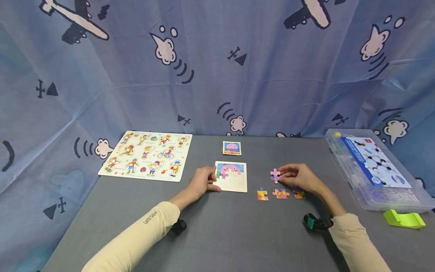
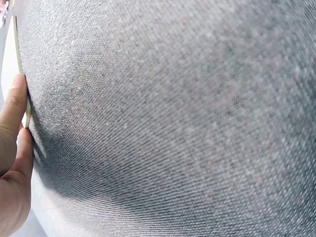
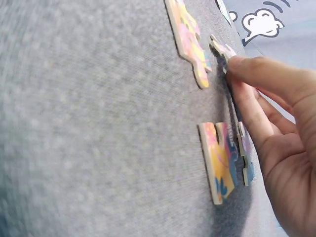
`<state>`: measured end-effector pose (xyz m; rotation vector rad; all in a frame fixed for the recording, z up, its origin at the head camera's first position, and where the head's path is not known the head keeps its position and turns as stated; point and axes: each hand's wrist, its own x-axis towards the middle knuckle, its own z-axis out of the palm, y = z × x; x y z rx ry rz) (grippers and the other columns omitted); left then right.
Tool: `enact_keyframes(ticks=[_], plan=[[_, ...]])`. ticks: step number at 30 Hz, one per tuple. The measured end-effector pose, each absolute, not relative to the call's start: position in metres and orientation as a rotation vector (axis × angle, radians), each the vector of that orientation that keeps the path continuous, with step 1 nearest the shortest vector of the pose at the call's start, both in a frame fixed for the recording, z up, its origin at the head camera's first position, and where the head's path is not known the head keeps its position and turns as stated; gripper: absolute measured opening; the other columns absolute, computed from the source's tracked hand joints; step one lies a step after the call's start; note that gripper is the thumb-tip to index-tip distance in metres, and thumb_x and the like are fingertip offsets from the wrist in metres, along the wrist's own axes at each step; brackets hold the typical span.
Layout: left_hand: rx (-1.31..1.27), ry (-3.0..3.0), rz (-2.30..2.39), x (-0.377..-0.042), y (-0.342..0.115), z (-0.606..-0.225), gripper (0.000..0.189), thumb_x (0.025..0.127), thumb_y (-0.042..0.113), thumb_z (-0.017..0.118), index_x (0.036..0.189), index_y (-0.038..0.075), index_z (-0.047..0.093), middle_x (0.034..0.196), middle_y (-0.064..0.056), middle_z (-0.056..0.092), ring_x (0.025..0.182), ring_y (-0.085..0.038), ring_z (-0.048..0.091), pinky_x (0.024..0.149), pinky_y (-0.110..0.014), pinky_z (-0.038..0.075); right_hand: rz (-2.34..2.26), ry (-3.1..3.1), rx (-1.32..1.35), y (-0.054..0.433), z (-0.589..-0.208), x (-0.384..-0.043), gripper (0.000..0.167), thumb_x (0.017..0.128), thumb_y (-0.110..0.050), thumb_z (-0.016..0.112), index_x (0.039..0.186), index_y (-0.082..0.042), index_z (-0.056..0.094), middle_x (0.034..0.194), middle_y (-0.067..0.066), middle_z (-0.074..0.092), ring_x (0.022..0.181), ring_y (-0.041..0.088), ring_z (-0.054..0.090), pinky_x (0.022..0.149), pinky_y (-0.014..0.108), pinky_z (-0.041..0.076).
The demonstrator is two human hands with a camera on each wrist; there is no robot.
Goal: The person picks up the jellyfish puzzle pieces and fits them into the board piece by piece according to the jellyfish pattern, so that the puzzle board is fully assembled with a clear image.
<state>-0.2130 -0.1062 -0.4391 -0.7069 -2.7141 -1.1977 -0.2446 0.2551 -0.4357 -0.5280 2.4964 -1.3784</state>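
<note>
My left hand [image 1: 201, 182] holds the left edge and near corner of a square wooden puzzle board [image 1: 234, 186], with thumb and fingers on its rim. Along the board's top, fitted pieces show a pink cartoon octopus; the lower part is bare wood. Over on the right, my right hand [image 1: 300, 177] pinches a pink-purple jigsaw piece [image 1: 275, 175] by its right side. Close below lie a yellow-orange piece [image 1: 262, 195], a wider pink-yellow piece [image 1: 280, 193] and another yellow piece [image 1: 299, 194]. The right wrist view also shows a purple-blue piece [image 3: 245, 153] beside the palm.
A small octopus picture card [image 1: 232, 148] lies behind the board. To the left is a large puzzle board with sports figures [image 1: 147, 155]. On the right stand a clear plastic case [image 1: 377, 170] and a lime-green holder [image 1: 404, 220]. A patterned curtain [image 1: 204, 75] hangs behind the table.
</note>
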Motion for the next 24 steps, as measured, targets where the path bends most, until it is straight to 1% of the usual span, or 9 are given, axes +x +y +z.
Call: enact_keyframes(ticks=[6,11,18,24], plan=[[-0.69,-2.729,-1.173,-0.212,-0.106,-0.438,0.038,0.064,0.011,0.088,0.068,-0.002,0.052,0.068,-0.011,0.05,0.06,-0.009,0.036,0.055,-0.021,0.032,-1.408,2.514,-0.481,0.256,-0.438,-0.243,0.039,0.086,-0.012,0.072,0.117,0.01,0.061,0.106,0.022,0.067,0.084,0.007,0.066,0.072,0.021,0.052],[-0.686,-2.736,-1.157,-0.212,-0.106,-0.438,0.039,0.064,0.012,0.088,0.068,-0.001,0.052,0.068,-0.01,0.05,0.06,-0.009,0.036,0.056,-0.021,0.032,-1.459,2.523,-0.438,0.257,-0.444,-0.243,0.041,0.086,-0.019,0.074,0.116,0.005,0.064,0.105,0.019,0.069,0.086,0.007,0.067,0.073,0.021,0.052],[-0.69,-2.741,-1.158,-0.213,-0.106,-0.439,0.038,0.064,0.012,0.088,0.068,-0.001,0.052,0.068,-0.011,0.05,0.06,-0.01,0.036,0.056,-0.021,0.031,-1.515,2.549,-0.461,0.254,-0.446,-0.241,0.038,0.085,-0.018,0.074,0.113,0.005,0.064,0.101,0.018,0.069,0.085,0.009,0.067,0.071,0.022,0.052],[-0.682,-2.75,-1.158,-0.213,-0.106,-0.439,0.038,0.064,0.012,0.088,0.069,-0.002,0.053,0.069,-0.011,0.05,0.061,-0.01,0.036,0.056,-0.021,0.031,-1.534,2.554,-0.48,0.246,-0.443,-0.24,0.037,0.085,-0.019,0.075,0.113,0.004,0.065,0.102,0.018,0.068,0.085,0.009,0.067,0.071,0.023,0.052]])
